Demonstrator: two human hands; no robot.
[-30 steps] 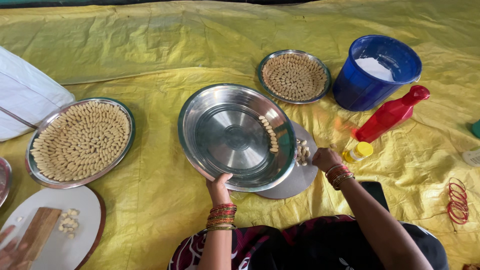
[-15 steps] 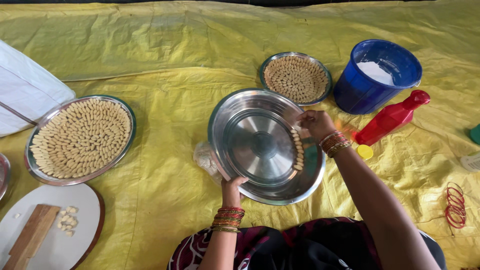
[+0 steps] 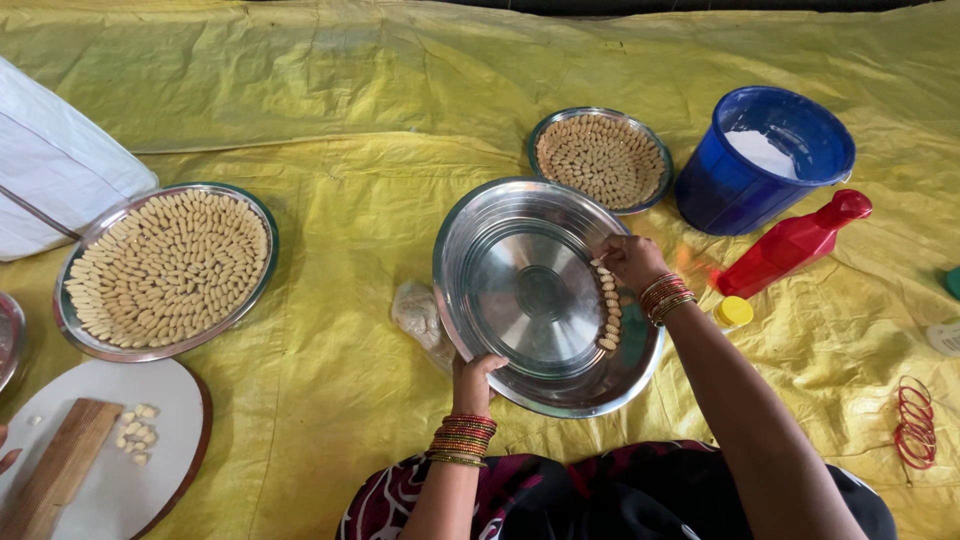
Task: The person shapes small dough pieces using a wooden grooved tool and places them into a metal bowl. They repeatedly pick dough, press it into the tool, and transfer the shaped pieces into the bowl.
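A large steel plate (image 3: 520,290) lies on the yellow sheet in front of me. My left hand (image 3: 477,378) grips its near rim. My right hand (image 3: 628,260) rests over the plate's right side, fingers pinched at the top of a curved row of small pale dough pieces (image 3: 608,312) along the inner edge. I cannot tell whether a piece is between the fingers. A lump in clear plastic (image 3: 418,315) shows just left of the plate.
A small steel plate (image 3: 600,158) full of dough pieces sits behind, a bigger full one (image 3: 165,268) at left. A blue bucket (image 3: 762,160), red bottle (image 3: 792,244), yellow cap (image 3: 733,311) and red bangles (image 3: 915,420) lie at right. A white board (image 3: 110,455) with a wooden block sits bottom left.
The steel plate has shifted rightward with my left hand on its rim. My right hand went from beside the plate to over its right edge, at the row of pieces.
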